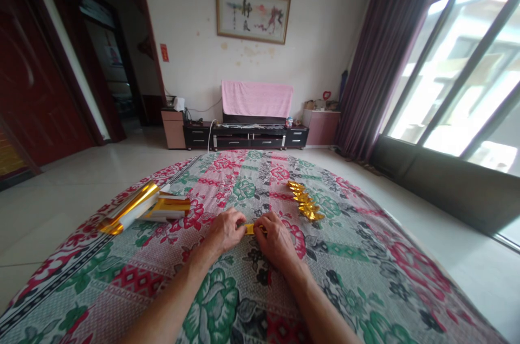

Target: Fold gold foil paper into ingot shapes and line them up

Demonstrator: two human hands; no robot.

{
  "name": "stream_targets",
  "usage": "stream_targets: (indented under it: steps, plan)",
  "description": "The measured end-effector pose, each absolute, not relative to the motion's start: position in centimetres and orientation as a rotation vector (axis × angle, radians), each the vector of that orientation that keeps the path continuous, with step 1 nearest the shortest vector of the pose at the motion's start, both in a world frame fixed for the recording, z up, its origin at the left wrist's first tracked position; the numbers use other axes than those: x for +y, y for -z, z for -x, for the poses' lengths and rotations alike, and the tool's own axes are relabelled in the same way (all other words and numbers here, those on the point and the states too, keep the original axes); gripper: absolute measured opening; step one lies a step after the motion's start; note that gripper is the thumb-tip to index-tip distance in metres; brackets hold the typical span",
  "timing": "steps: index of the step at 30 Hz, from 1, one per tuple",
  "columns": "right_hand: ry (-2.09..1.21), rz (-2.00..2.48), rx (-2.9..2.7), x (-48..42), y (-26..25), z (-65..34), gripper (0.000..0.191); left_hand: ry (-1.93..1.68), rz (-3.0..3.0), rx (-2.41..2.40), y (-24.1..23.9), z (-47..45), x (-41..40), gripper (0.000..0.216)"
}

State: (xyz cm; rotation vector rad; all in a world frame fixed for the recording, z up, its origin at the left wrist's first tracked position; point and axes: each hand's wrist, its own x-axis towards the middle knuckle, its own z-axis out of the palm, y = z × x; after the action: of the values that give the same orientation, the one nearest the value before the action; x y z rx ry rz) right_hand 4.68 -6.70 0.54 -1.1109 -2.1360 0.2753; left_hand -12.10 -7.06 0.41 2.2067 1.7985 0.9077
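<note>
Between my two hands is a small piece of gold foil paper (249,229), held just above or against the flowered cloth. My left hand (226,231) pinches its left end, and my right hand (273,237) grips its right end with the fingers curled. The fingers cover much of the piece, so its full shape is hidden. To the right and a little farther off, several folded gold foil pieces (305,201) lie in a row. On the left rest loosely rolled gold foil sheets (134,206) with white undersides, beside a flatter stack of gold sheets (170,206).
A patterned cloth (244,290) with red and green flowers covers the surface under my hands. Beyond it stands a low black cabinet (247,142) with a pink cloth (257,97) draped over a screen. A purple curtain (377,57) and windows are at the right.
</note>
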Motion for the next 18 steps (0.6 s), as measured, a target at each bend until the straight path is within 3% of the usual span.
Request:
stream_targets:
  steps: [18]
  plan:
    - [-0.097, 1.251, -2.142, -6.68, -0.36, -4.54, 0.012, -0.739, -2.365, 1.776, -0.98, 11.79, -7.56, 0.015]
